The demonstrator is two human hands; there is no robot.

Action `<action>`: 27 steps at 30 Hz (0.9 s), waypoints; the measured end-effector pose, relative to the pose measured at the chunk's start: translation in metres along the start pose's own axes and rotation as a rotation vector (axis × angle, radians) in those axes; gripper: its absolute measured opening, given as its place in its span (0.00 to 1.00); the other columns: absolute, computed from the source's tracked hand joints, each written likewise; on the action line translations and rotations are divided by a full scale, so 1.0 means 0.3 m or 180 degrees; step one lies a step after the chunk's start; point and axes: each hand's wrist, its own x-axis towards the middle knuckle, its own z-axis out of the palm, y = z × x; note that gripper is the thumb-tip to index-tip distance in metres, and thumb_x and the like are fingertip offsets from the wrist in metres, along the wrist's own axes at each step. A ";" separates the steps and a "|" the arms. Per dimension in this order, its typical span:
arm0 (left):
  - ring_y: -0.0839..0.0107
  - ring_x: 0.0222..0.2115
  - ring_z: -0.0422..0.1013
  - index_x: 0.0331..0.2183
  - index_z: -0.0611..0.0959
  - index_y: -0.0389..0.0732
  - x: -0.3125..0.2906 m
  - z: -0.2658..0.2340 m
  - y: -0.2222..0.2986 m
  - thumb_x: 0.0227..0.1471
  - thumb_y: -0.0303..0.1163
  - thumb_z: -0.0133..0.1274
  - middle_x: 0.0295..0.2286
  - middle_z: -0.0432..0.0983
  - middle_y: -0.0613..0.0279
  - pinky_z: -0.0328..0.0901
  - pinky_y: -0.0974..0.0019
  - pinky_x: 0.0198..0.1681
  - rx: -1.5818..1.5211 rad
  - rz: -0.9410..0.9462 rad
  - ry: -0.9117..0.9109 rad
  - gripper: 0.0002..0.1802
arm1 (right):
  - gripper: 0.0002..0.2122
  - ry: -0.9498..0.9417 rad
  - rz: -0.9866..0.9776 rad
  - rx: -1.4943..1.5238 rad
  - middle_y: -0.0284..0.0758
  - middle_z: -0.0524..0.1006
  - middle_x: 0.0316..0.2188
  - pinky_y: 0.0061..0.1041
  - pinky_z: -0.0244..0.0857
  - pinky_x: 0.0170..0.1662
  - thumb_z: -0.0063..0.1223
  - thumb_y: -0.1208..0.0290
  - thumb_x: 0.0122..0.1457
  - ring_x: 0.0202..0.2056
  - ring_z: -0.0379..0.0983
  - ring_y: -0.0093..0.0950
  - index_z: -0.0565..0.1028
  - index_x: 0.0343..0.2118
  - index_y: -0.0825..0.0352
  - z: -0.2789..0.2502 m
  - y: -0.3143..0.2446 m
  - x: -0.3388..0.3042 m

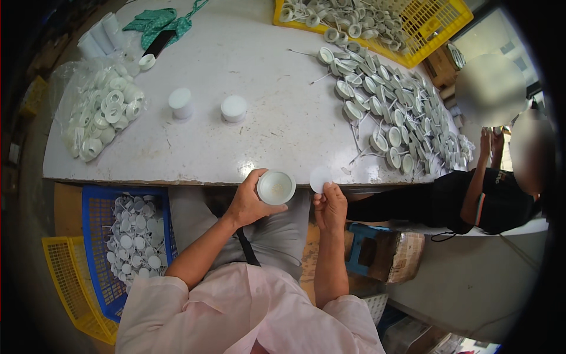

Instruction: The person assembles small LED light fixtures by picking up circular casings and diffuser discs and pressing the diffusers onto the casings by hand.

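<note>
My left hand (244,203) is wrapped round a white, round, cup-shaped lamp housing (276,187), held at the near table edge with its open face up. Small yellowish spots show on its inner floor. Just right of it, my right hand (333,207) pinches a thin, translucent white disc (320,177) between thumb and fingers. Disc and housing are apart. Beyond my hands, a short white cylinder (234,110) and a taller white cylinder (180,102) stand on the table; they look like stacked discs.
White table (236,62) carries many round lamp pieces with wires (383,106) at right and a clear bag of white rings (106,112) at left. A yellow crate (433,29) sits behind. Blue crate (97,236) stands low left. Another person (501,197) is at right.
</note>
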 end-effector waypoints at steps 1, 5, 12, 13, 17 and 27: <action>0.71 0.44 0.69 0.50 0.68 0.32 -0.006 -0.006 -0.005 0.32 0.29 0.72 0.42 0.73 0.58 0.63 0.67 0.50 0.0318 0.0113 0.0137 0.43 | 0.05 -0.0012 0.0014 -0.0024 0.31 0.74 0.22 0.14 0.64 0.22 0.52 0.73 0.60 0.20 0.69 0.18 0.73 0.30 0.68 0.000 0.008 -0.002; 0.69 0.45 0.70 0.51 0.67 0.33 -0.013 -0.021 0.004 0.32 0.29 0.72 0.43 0.72 0.56 0.64 0.66 0.50 0.0609 0.0312 0.0320 0.44 | 0.03 -0.0206 -0.0060 -0.0231 0.31 0.74 0.22 0.15 0.64 0.22 0.52 0.75 0.59 0.19 0.69 0.18 0.74 0.31 0.69 0.009 0.036 -0.013; 0.66 0.48 0.69 0.55 0.63 0.37 -0.023 -0.027 -0.008 0.32 0.26 0.70 0.46 0.71 0.54 0.65 0.64 0.52 0.0551 0.0125 0.0163 0.48 | 0.07 -0.0346 -0.0004 -0.1069 0.33 0.77 0.26 0.16 0.64 0.23 0.54 0.76 0.57 0.20 0.69 0.18 0.76 0.37 0.73 0.095 0.083 -0.056; 0.66 0.49 0.68 0.56 0.62 0.38 -0.024 -0.029 -0.013 0.32 0.26 0.70 0.47 0.70 0.54 0.64 0.64 0.53 0.0373 -0.0045 0.0052 0.49 | 0.07 -0.0359 0.0004 -0.1081 0.33 0.77 0.26 0.16 0.64 0.23 0.54 0.76 0.57 0.20 0.69 0.18 0.76 0.37 0.73 0.102 0.094 -0.057; 0.66 0.51 0.65 0.58 0.60 0.38 -0.039 -0.040 -0.030 0.34 0.25 0.69 0.50 0.67 0.52 0.62 0.65 0.55 0.0326 0.0028 -0.0095 0.50 | 0.09 -0.0365 -0.0133 -0.1476 0.32 0.77 0.27 0.16 0.64 0.25 0.55 0.77 0.56 0.22 0.69 0.16 0.76 0.39 0.73 0.129 0.129 -0.065; 0.68 0.45 0.70 0.54 0.64 0.36 -0.048 -0.040 -0.070 0.52 0.33 0.57 0.44 0.72 0.51 0.66 0.67 0.48 0.0220 0.0217 0.0142 0.32 | 0.12 -0.0412 -0.0195 -0.1713 0.33 0.77 0.28 0.15 0.65 0.25 0.58 0.75 0.53 0.23 0.70 0.16 0.75 0.40 0.73 0.163 0.156 -0.073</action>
